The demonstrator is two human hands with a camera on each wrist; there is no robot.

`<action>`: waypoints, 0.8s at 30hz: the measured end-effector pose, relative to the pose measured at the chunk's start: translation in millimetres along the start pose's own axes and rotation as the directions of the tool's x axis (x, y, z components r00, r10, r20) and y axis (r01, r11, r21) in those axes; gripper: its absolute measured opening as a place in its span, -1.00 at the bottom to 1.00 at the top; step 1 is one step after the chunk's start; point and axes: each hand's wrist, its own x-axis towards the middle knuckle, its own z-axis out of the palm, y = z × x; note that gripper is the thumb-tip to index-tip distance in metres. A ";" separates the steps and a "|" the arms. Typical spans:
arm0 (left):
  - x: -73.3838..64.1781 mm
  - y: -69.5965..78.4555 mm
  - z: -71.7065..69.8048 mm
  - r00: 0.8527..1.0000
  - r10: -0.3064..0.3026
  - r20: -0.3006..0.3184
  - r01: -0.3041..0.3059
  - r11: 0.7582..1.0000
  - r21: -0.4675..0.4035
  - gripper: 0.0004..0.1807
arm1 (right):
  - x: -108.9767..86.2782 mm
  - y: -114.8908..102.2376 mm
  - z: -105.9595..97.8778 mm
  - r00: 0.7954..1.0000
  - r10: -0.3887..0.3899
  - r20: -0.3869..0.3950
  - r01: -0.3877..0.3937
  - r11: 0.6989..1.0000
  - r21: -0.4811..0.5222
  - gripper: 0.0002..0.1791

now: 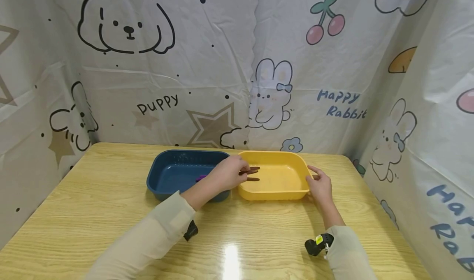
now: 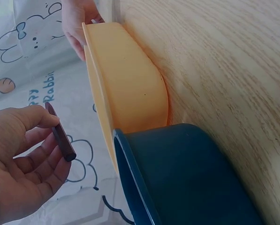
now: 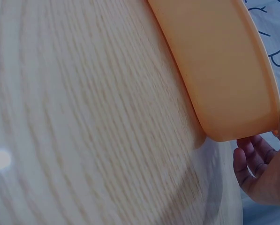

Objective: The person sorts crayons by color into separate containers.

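My left hand (image 1: 231, 171) reaches over the seam between the two bins, at the yellow bin's left end. Its thumb and fingertips pinch a dark brown crayon-like stick (image 2: 62, 137), which is above the rims in the left wrist view. Brown sticks (image 1: 253, 179) show beside these fingers, over the left part of the yellow bin (image 1: 277, 195). At that bin's right end, my right hand (image 1: 320, 185) grips the rim, with curled fingers (image 3: 252, 159) along the outside wall. Something purple (image 1: 200, 178) lies in the dark blue bin (image 1: 157, 194), partly hidden by my left forearm.
Both bins stand side by side near the back edge of the wooden table (image 1: 252, 234). Behind them and at both sides hangs a white printed cloth (image 1: 207, 74). A small black device (image 1: 319, 244) is worn at the right wrist.
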 end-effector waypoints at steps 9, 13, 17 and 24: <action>7.9 -3.6 0.0 0.999 -0.037 -0.019 0.037 0.999 0.017 -0.85 | -1.8 -1.8 0.4 1.000 0.002 -0.006 -0.002 1.000 0.003 -0.49; 11.4 -5.4 2.0 0.999 -0.044 -0.010 0.044 0.999 0.003 -0.81 | -1.9 -2.0 1.2 1.000 0.004 0.002 -0.004 1.000 0.002 -0.50; 15.7 -7.6 5.9 0.999 -0.041 -0.012 0.041 0.999 0.006 -0.81 | -1.7 -1.3 0.9 1.000 0.008 -0.004 -0.008 1.000 0.001 -0.49; 21.3 -10.8 11.9 0.999 -0.035 -0.013 0.036 0.999 0.015 -0.83 | -1.6 -1.8 0.3 1.000 0.006 -0.002 -0.006 1.000 -0.014 -0.49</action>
